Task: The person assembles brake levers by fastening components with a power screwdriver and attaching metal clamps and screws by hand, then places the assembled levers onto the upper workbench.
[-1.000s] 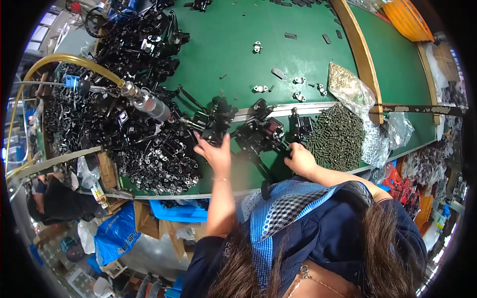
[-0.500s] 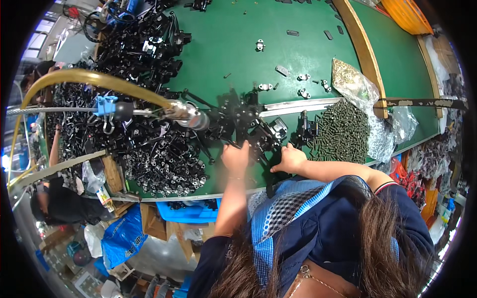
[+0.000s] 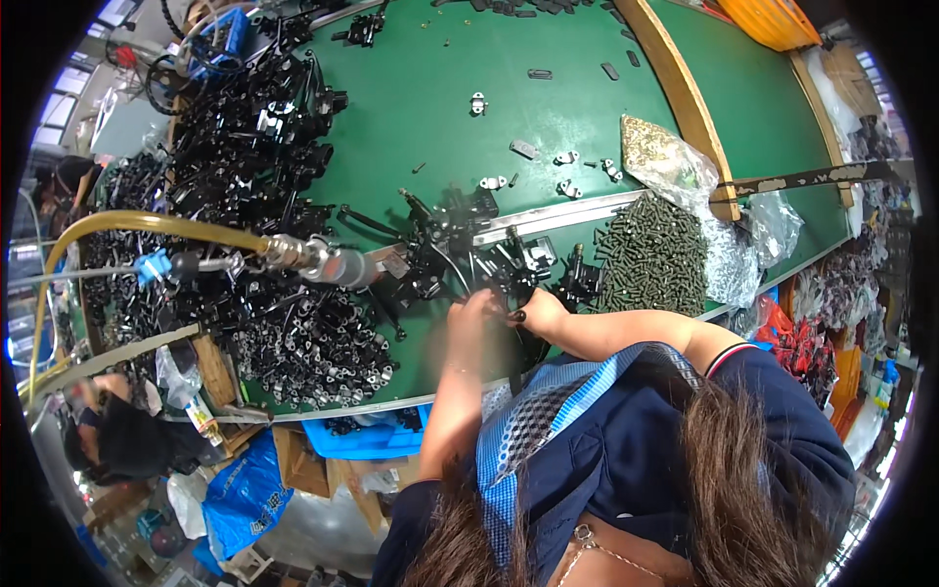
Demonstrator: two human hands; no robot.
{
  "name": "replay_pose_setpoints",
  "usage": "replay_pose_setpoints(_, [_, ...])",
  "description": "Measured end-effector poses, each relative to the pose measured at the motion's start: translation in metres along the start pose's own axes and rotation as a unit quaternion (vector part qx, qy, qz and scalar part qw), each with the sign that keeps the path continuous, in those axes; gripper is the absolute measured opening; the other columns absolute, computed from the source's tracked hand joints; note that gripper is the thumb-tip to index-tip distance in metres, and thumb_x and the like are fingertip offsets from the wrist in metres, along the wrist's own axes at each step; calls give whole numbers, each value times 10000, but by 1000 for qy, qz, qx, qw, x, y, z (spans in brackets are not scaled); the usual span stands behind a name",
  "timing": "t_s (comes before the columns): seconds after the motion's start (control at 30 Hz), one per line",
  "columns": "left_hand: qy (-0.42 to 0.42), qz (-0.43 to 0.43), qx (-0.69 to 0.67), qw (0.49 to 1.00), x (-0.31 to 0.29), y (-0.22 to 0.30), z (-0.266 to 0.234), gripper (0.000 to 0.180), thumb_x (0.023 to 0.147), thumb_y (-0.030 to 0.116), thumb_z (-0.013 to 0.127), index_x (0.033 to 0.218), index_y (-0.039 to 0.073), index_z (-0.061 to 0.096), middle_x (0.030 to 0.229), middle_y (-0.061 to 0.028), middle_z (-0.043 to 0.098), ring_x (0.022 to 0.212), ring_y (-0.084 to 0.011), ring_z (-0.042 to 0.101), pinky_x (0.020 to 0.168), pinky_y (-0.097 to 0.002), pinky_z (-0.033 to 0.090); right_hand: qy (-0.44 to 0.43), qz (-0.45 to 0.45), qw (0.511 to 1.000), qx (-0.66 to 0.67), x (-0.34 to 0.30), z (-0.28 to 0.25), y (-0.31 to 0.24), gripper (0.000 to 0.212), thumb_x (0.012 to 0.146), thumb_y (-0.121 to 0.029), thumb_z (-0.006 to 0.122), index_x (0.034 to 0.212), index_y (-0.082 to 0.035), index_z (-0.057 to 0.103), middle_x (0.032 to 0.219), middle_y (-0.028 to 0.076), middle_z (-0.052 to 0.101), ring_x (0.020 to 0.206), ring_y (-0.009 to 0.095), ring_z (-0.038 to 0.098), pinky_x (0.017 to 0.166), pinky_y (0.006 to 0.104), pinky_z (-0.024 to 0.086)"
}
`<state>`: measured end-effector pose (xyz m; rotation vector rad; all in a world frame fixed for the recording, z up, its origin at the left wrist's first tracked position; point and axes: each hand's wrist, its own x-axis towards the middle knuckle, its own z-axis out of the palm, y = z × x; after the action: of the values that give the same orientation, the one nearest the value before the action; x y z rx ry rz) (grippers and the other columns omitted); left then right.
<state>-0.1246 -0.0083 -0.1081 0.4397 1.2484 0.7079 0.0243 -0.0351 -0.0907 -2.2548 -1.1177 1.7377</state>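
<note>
Both my hands are close together at the near edge of the green table point(image 3: 411, 127). My right hand point(image 3: 543, 313) is closed round a black lever assembly point(image 3: 514, 264), with a dark rounded end showing at its fingertips. My left hand point(image 3: 473, 318) is beside it at the same cluster of black parts, its fingers smeared by motion. Just beyond the hands, more black lever parts point(image 3: 430, 249) stand blurred. A further black assembly point(image 3: 581, 276) lies right of my right hand, against a heap of dark screws point(image 3: 650, 259).
A metal-ended air tool point(image 3: 342, 266) on a yellow hose point(image 3: 147, 220) hangs to the left. Under it spread piles of black parts point(image 3: 235, 166) and small clamps point(image 3: 313, 357). Silver clamps point(image 3: 567, 188) lie beyond. A plastic bag point(image 3: 670, 161) rests against a wooden strip point(image 3: 685, 88).
My right hand has moved in toward my left and closed at the black lever assembly. The view has shifted, so the table's contents appear further left; the air tool now hangs lower.
</note>
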Motion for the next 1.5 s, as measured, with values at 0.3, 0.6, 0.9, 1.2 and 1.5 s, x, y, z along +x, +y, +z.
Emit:
replay_pose_setpoints(0.3, [-63,70,37,995,-46,38,13,169,785,123,597,755,-38,635,665,-62,605,609,-119,567,611,-230,464,-65,-11,945,321,15,-8,16,114,670,-152,646,659,-57,585,617,48,560,547,148,523,563,306,464])
replay_pose_setpoints(0.6, [87,90,666,735,-73,33,56,275,758,256,568,766,-5,653,724,-133,648,646,-262,621,606,-386,484,-303,42,785,539,-17,-33,-15,197,842,-268,623,885,-78,589,905,49,608,755,184,590,670,405,486])
replay_pose_setpoints(0.9, [24,193,792,578,-97,37,111,336,738,255,608,931,-19,585,920,-167,583,865,-293,568,746,-411,470,-316,41,764,561,-11,-49,2,80,785,-116,608,800,-40,631,765,85,636,705,220,606,653,396,507])
replay_pose_setpoints(1.2, [-67,353,663,657,-113,24,113,236,813,161,534,1007,63,627,982,-158,599,887,-343,566,725,-403,456,-297,-16,789,538,-34,-113,6,88,758,-50,591,689,-1,569,581,76,543,547,177,570,537,300,487])
replay_pose_setpoints(1.5, [72,352,502,787,-75,-4,57,165,798,35,575,946,37,650,717,-72,488,618,-178,455,582,-290,390,16,-265,821,506,-46,-263,21,72,734,-32,602,706,12,551,548,91,557,512,166,560,539,297,477])
